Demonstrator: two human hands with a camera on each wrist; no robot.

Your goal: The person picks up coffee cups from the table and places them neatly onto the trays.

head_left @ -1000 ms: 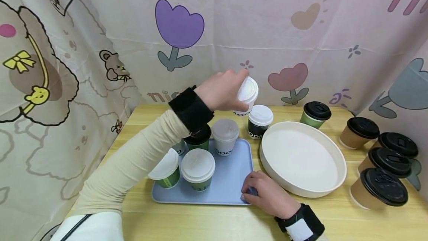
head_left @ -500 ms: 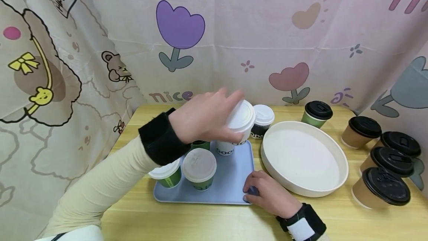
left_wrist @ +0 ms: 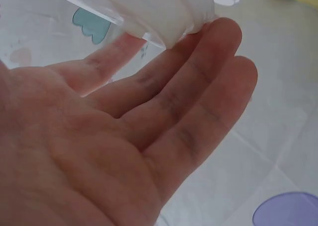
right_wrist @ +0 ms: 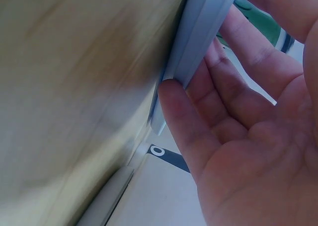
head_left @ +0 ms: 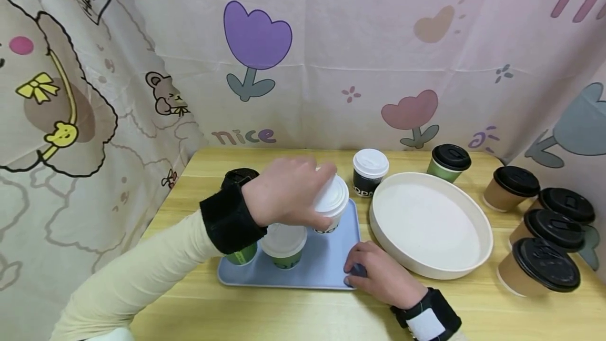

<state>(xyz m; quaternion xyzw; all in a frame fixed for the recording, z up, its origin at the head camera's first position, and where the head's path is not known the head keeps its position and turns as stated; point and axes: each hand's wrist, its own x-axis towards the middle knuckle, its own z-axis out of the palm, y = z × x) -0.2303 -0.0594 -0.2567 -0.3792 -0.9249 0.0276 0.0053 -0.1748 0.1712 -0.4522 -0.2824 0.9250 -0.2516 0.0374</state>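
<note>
My left hand point(head_left: 289, 191) grips a white paper cup point(head_left: 331, 199) with a white lid, close over the back right part of the blue tray point(head_left: 326, 262). In the left wrist view, the fingers reach along the white cup point(left_wrist: 134, 7) from below. My right hand point(head_left: 381, 272) holds the tray's front right corner; the right wrist view has its fingers around the tray rim point(right_wrist: 198, 37). On the tray, a green cup with a white lid point(head_left: 284, 243) stands in front, and another green cup point(head_left: 243, 255) is partly covered by the left wrist. A black lid point(head_left: 239, 175) shows behind the wristband.
Behind the tray stands a black cup with a white lid point(head_left: 369, 172). A round cream tray point(head_left: 431, 225) lies to the right, with a green black-lidded cup point(head_left: 448, 163) behind it. Several brown cups with black lids point(head_left: 539, 264) line the right side.
My left hand has brought the white cup down and toward me, from behind the tray to over it; it now hides another white cup there. The right hand stays on the corner.
</note>
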